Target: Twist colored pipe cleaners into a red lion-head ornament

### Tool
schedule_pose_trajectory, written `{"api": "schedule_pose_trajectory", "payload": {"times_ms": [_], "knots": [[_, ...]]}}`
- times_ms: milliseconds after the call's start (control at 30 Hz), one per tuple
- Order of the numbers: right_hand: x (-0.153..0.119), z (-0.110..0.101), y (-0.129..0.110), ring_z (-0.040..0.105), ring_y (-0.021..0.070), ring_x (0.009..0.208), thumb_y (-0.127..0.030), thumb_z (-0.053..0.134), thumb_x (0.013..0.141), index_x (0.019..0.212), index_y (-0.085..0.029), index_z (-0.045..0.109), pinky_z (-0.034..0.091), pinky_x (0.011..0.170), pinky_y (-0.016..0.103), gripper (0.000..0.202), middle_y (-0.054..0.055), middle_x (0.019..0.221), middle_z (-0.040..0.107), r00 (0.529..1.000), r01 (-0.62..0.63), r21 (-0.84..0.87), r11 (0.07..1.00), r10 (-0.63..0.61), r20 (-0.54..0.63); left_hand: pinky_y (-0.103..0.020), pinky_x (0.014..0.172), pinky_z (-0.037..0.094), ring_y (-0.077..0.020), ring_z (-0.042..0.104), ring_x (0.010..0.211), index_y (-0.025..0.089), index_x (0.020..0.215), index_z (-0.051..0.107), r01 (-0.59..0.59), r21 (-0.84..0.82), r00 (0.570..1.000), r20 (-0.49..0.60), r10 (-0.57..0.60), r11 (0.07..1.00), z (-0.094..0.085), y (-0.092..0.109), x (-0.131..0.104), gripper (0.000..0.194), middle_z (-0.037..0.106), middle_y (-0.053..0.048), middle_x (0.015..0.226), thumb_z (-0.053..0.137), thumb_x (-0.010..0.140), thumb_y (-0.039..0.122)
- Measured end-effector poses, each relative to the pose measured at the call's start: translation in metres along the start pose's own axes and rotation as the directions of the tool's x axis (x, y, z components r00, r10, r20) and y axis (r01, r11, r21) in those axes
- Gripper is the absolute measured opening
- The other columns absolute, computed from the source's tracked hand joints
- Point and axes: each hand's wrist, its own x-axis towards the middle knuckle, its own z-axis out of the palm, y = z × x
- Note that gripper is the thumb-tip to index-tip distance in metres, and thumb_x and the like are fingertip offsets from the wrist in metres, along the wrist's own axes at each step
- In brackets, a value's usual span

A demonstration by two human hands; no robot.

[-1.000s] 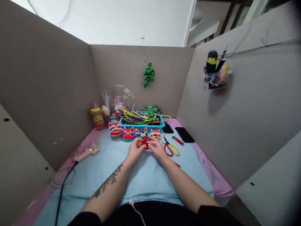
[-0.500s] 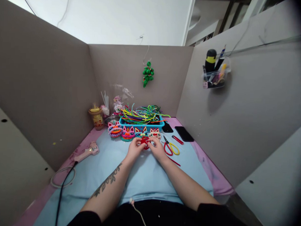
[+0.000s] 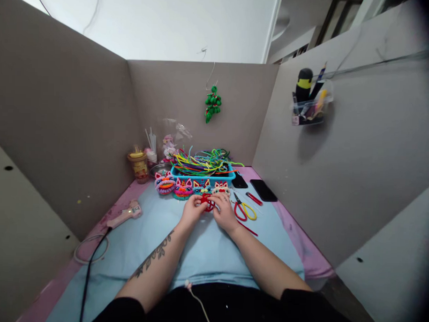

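- The blue basket (image 3: 217, 177) stands toward the back of the worktop (image 3: 155, 246), heaped with fuzzy stems (image 3: 200, 165) in green, yellow, blue, purple and orange, some hanging over its rim.
- The red piece (image 3: 208, 204), a small openwork shape, is in front of the basket, held up between the two hands.
- The left hand (image 3: 192, 211), in front of the basket, has a narrow grip: thumb and fingers pinch the left side of the red piece.
- The right hand (image 3: 225, 214), also in front of the basket, holds the right edge of the red piece in a narrow grip, fingers bent over it.
- Along the basket's front side sit four fuzzy animal heads: a purple head (image 3: 165, 184) at its left corner, then a pink head (image 3: 183, 190), a blue head (image 3: 202, 188) and a cream head (image 3: 222, 188), the last partly behind the right hand.
- In front of the basket and to its right lie scissors (image 3: 240, 203) with one red and one yellow handle, a red-handled tool (image 3: 254, 198) and a loose red stem (image 3: 249, 229).
- A black phone (image 3: 263, 190) lies to the basket's right.
- A pink corded tool (image 3: 126, 215) lies to the basket's left, nearer the person.
- A lidded cup (image 3: 139, 167) stands left of the basket, with a metal bowl (image 3: 160, 168) between them.
- A green ornament (image 3: 212, 104) hangs above the basket.
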Motion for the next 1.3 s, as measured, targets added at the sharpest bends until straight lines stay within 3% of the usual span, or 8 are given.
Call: {"api": "schedule_pose_trajectory", "payload": {"times_ms": [100,267,600,1067,1300], "knots": [[-0.001,0.001,0.001,0.047,0.0236,0.102,-0.001,0.043,0.069,0.112,-0.02,0.057,0.04,0.091,0.044,0.05,0.008,0.103,0.06,0.998,0.056,-0.014,0.998,-0.055,0.035,-0.021,0.051,0.045,-0.0093,0.056,0.052,0.015,0.084,0.05,0.02,-0.028,1.0,-0.019,-0.021,0.999,0.002,0.005,-0.002,0.036,0.056,0.003,0.064,0.072,0.058,0.026],[-0.001,0.001,-0.002,0.049,0.0236,0.099,-0.005,0.044,0.076,0.11,-0.02,0.058,0.042,0.088,0.043,0.04,0.008,0.099,0.063,0.997,0.075,-0.095,0.993,-0.072,0.036,-0.022,0.051,0.045,-0.0087,0.054,0.048,0.015,0.081,0.05,0.056,-0.076,0.998,-0.028,-0.059,0.996,0.004,0.011,-0.005,0.04,0.056,0.004,0.06,0.075,0.054,0.028],[-0.001,0.002,0.0,0.052,0.0232,0.094,-0.012,0.047,0.081,0.102,-0.022,0.063,0.043,0.086,0.043,0.028,0.007,0.089,0.066,0.997,0.068,-0.143,0.987,-0.074,-0.037,-0.019,0.046,0.039,-0.0065,0.049,0.042,0.015,0.083,0.049,0.107,-0.132,0.994,0.041,-0.102,0.986,0.002,0.01,-0.004,0.048,0.056,0.005,0.052,0.078,0.05,0.034],[-0.001,0.003,0.005,0.05,0.0232,0.095,-0.023,0.059,0.077,0.085,-0.022,0.068,0.041,0.087,0.044,0.013,0.007,0.089,0.059,0.995,-0.007,-0.027,1.0,0.005,-0.098,-0.018,0.044,0.035,-0.0066,0.049,0.042,0.014,0.081,0.051,0.107,-0.111,0.994,0.029,-0.104,0.988,0.0,0.012,-0.004,0.048,0.058,0.004,0.053,0.079,0.048,0.035],[0.0,0.002,0.002,0.05,0.0218,0.097,-0.016,0.059,0.074,0.086,-0.022,0.067,0.037,0.092,0.044,0.016,0.006,0.093,0.059,0.997,-0.024,0.067,0.997,0.028,-0.065,-0.019,0.047,0.036,-0.0082,0.053,0.048,0.015,0.085,0.053,0.127,-0.068,0.992,0.018,-0.126,0.99,-0.001,0.012,-0.004,0.048,0.062,0.001,0.059,0.078,0.051,0.037]]}}
